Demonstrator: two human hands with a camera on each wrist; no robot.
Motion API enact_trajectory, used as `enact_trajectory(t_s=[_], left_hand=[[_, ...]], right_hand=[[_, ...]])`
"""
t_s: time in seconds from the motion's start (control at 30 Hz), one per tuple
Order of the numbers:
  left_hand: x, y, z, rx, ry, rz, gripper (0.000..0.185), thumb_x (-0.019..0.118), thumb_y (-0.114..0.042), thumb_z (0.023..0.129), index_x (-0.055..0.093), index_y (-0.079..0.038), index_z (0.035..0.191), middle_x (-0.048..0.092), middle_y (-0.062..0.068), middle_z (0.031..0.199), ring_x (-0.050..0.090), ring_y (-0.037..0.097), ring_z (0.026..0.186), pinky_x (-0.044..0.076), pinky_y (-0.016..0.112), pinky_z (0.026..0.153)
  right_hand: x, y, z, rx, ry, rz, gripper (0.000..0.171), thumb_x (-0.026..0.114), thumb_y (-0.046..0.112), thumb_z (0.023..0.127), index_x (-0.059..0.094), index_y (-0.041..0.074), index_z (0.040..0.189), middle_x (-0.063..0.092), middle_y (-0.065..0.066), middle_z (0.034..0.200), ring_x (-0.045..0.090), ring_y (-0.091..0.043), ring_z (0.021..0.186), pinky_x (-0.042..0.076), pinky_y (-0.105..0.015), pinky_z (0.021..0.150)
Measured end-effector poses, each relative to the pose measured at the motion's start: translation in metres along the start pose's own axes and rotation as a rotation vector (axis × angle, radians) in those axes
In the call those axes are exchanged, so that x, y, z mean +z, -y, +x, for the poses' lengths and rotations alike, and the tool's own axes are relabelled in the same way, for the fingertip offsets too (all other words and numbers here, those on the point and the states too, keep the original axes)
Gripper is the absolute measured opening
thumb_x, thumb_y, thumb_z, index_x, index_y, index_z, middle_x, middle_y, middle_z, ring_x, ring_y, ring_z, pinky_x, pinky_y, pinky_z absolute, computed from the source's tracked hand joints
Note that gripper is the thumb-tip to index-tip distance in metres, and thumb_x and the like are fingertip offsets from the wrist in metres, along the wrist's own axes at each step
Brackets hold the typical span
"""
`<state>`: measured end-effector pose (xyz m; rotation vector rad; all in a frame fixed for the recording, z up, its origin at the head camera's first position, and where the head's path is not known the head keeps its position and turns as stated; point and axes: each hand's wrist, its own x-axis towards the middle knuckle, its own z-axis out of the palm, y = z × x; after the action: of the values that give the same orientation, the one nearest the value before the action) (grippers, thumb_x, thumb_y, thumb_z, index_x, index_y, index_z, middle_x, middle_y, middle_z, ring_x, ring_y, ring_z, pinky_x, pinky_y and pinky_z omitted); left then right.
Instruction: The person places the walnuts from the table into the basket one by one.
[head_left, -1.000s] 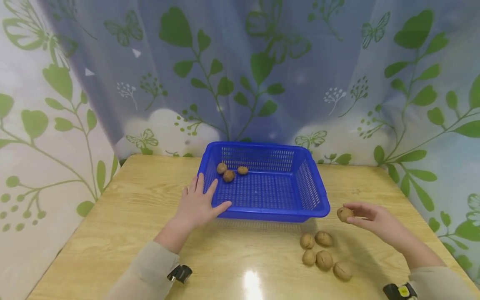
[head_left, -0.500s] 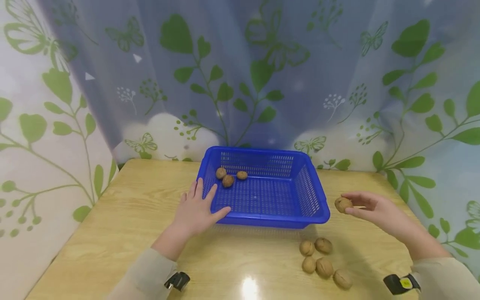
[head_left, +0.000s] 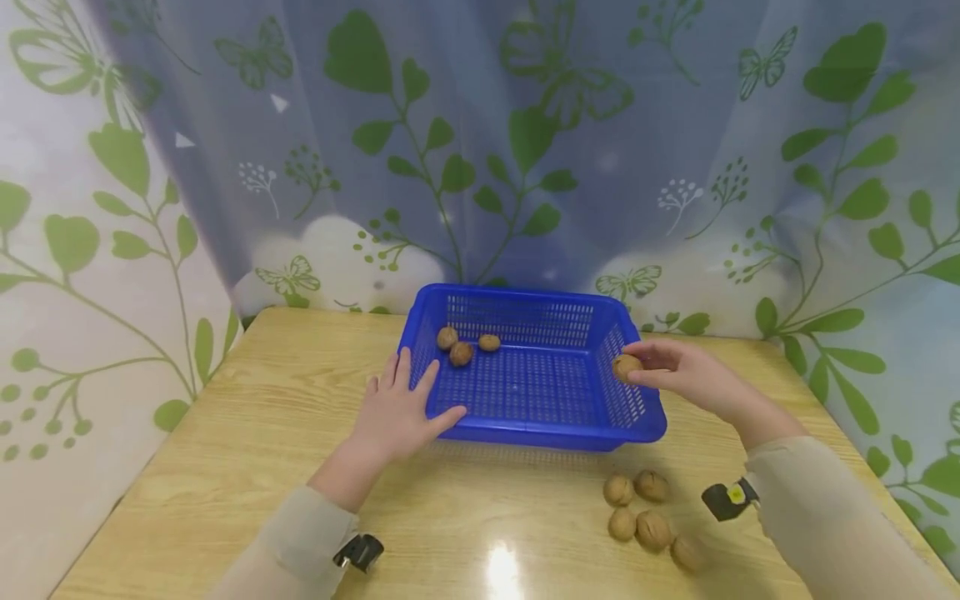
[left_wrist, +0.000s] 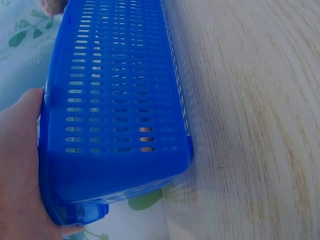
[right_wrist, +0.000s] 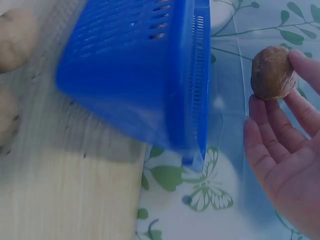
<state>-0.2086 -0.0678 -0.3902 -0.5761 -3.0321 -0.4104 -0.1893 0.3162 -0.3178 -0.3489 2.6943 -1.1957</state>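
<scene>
Hidden, cropped and blurred parts in the three views.
In the left wrist view, the left hand is running off the left and bottom edges, so only part of the palm is showing against the basket; the basket's far end is leaving the top edge, and the shapes glimpsed through its slots are too small to identify. In the right wrist view, the right hand is being cropped at the right and bottom edges, and two pale blurred blobs at the left edge are cut off. In the head view, the fingertips behind the walnut are being hidden, and the nearest loose walnut is blurring.
</scene>
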Motion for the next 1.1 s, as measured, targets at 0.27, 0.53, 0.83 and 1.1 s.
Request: enact_trajectory(t_s=[0.27,0.53,0.83,1.1], left_hand=[[-0.003,0.005,0.0,-0.009,0.01,0.001,0.089,0.033,-0.075,0.084,0.028,-0.014,0.148,0.007,0.028,0.15,0.001,0.042,0.138,0.014,0.062,0.104],[-0.004,0.002,0.001,-0.003,0.019,0.017,0.088,0.034,-0.075,0.084,0.029,-0.014,0.148,0.009,0.029,0.15,0.003,0.042,0.138,0.015,0.062,0.104],[0.0,0.0,0.001,-0.002,0.013,0.021,0.089,0.033,-0.075,0.083,0.028,-0.015,0.148,0.008,0.027,0.151,0.001,0.04,0.139,0.016,0.061,0.105],[-0.003,0.0,0.0,-0.025,0.027,0.008,0.089,0.034,-0.075,0.083,0.027,-0.016,0.148,0.007,0.027,0.151,0.0,0.04,0.139,0.015,0.06,0.105]], right_hand=[[0.007,0.017,0.056,-0.04,0.054,0.04,0.051,0.064,0.032,0.088,0.052,0.004,0.129,0.055,-0.015,0.127,0.048,-0.032,0.12,0.037,-0.05,0.097],[0.019,0.034,0.109,-0.048,0.077,0.02,0.047,0.064,0.026,0.09,0.053,0.003,0.129,0.056,-0.016,0.126,0.048,-0.032,0.119,0.035,-0.05,0.099],[0.045,0.027,0.149,-0.017,0.107,-0.047,0.048,0.065,0.024,0.089,0.053,0.001,0.13,0.053,-0.017,0.13,0.044,-0.033,0.123,0.036,-0.048,0.099],[0.062,0.026,0.162,-0.012,0.165,-0.096,0.047,0.065,0.026,0.088,0.055,0.001,0.127,0.052,-0.018,0.131,0.047,-0.033,0.12,0.038,-0.048,0.097]])
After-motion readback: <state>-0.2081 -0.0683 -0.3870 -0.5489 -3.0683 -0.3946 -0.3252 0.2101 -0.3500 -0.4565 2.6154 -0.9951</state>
